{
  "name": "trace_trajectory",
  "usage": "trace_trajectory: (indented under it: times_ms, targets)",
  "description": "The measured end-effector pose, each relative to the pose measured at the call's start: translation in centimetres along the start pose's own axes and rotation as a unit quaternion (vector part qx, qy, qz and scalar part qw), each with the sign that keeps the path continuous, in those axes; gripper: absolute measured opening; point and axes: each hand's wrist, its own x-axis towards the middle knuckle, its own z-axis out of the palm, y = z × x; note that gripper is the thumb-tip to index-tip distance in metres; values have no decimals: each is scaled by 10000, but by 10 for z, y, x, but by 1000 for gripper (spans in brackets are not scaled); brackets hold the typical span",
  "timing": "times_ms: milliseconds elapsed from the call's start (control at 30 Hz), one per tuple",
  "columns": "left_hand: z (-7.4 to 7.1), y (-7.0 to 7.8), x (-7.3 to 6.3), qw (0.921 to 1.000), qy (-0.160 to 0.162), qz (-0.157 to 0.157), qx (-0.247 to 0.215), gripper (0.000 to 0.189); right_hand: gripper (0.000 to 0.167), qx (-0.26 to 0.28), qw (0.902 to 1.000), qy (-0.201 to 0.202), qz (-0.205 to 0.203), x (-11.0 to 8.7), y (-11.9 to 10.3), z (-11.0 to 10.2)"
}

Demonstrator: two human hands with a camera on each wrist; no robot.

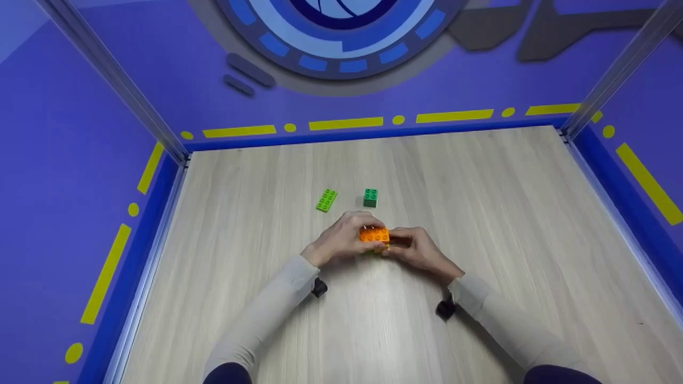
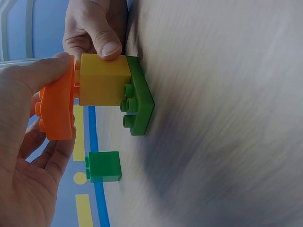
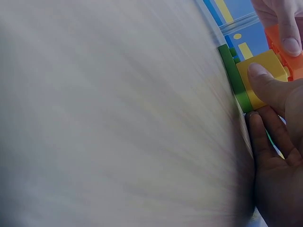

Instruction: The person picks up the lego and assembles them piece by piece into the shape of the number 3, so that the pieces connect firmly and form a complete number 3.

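My left hand [image 1: 341,237] grips an orange toy brick [image 2: 56,111] between the thumb and fingers. Directly under it is a yellow brick [image 2: 104,81], whose studs still show in the gap between the two. The orange brick sits slightly tilted over those studs; whether they are pressed together I cannot tell. The yellow brick stands on one end of a green plate [image 2: 142,106] with bare studs beside it. From the right side, my right hand [image 1: 421,250] pinches the yellow brick, its thumb on the near face in the right wrist view.
Beyond the hands, a dark green brick [image 1: 370,198] and a lime green studded plate [image 1: 326,200] lie on the wooden tabletop [image 1: 256,202]. Blue printed panels [image 1: 341,106] wall the table at the back and both sides.
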Motion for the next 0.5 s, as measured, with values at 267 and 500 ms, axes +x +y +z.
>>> trace_trajectory:
  times_ms: [267,500]
  targets:
    - [2,-1,0,10000,-19,-20,60,31,40,-37,10000,-8,27,0,-1,0]
    - [0,0,0,9999,-82,-68,36,31,40,19,10000,17,49,1,-1,0]
